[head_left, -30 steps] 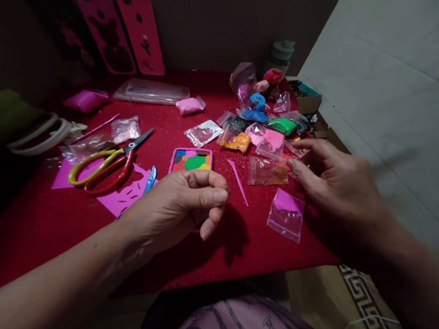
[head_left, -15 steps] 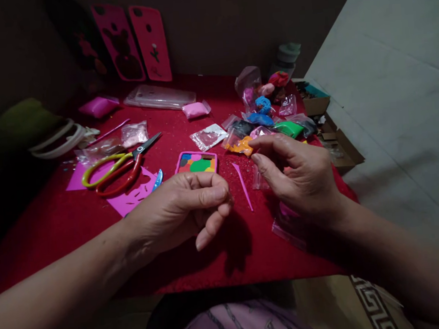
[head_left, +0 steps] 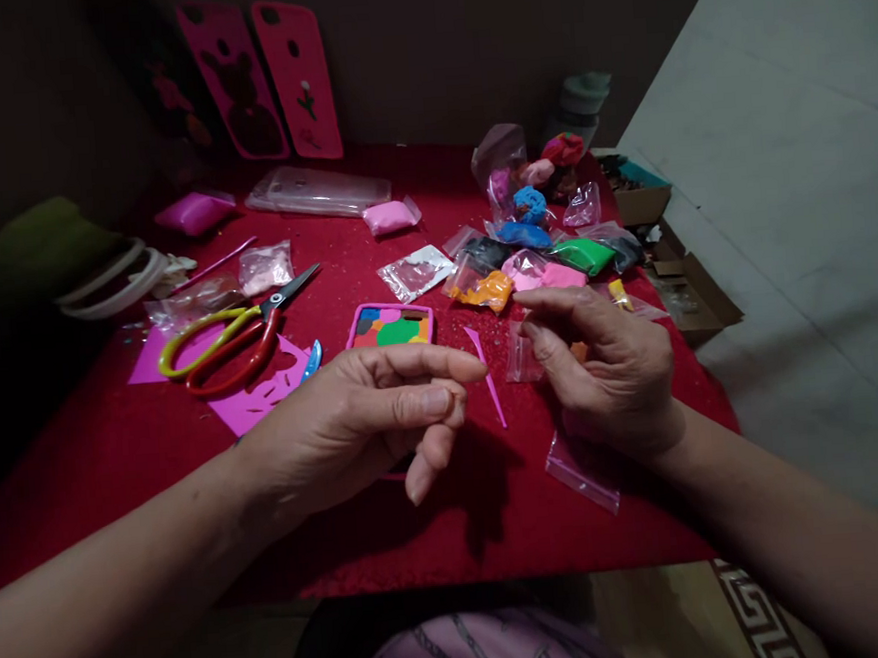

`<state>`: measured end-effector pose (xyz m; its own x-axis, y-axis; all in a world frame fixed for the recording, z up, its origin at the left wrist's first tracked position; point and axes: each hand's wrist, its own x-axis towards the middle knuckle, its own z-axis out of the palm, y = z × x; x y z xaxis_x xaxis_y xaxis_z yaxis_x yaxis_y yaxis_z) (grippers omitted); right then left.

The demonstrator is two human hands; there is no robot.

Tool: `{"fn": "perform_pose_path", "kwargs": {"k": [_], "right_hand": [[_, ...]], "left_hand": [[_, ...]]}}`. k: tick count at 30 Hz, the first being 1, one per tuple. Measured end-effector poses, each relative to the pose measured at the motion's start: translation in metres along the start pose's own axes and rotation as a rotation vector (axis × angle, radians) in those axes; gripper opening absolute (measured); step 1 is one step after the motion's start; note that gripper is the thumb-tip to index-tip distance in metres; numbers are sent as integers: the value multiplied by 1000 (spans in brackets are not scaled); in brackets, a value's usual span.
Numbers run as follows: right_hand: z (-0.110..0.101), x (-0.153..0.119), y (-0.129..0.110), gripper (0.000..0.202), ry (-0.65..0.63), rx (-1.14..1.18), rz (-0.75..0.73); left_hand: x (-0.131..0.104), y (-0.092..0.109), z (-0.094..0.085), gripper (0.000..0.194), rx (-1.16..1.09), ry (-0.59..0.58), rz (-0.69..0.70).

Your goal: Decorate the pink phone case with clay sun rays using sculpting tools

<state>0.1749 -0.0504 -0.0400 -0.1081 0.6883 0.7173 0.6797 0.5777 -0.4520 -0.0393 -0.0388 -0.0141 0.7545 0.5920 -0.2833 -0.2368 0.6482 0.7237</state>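
My left hand (head_left: pixel 385 413) hovers over the phone case (head_left: pixel 392 327), whose pink rim frames patches of many colours, and hides its lower part. Its thumb presses against the curled fingers while the index finger points out to the right; anything pinched there is too small to name. To the right, my right hand (head_left: pixel 603 368) hangs above the table with thumb and index tips close together in a pinch. Whatever they hold, if anything, I cannot make out. Between the hands lies a thin pink modelling tool (head_left: pixel 491 385). A clear zip bag (head_left: pixel 580 471) lies below my right hand.
Scissors (head_left: pixel 248 332) with yellow and red handles lie on pink cut sheet (head_left: pixel 245 413) at left. Bagged clay, including orange (head_left: pixel 486 292) and green (head_left: pixel 584 255), crowds the back right. Clear cases (head_left: pixel 316 192) lie behind; decorated cases (head_left: pixel 299 78) lean on the wall.
My left index finger has stretched out to the right, away from the thumb. Both hands sit slightly further right in view. The right hand keeps nearly the same pinched shape.
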Motion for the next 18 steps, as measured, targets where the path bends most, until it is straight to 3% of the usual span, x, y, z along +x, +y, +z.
{"fn": "perform_pose_path", "kwargs": {"k": [4,9,18], "right_hand": [[-1,1,0,30,-5,24,6],[-1,2,0,28,-11,26,37],[-3,1,-2,26,-27,91,69]], "left_hand": [[-2,-2,-1,11,0,-29,-9],[0,-1,1,5,-1,19,-19],[2,-2,-3,13,25,50,-23]]}}
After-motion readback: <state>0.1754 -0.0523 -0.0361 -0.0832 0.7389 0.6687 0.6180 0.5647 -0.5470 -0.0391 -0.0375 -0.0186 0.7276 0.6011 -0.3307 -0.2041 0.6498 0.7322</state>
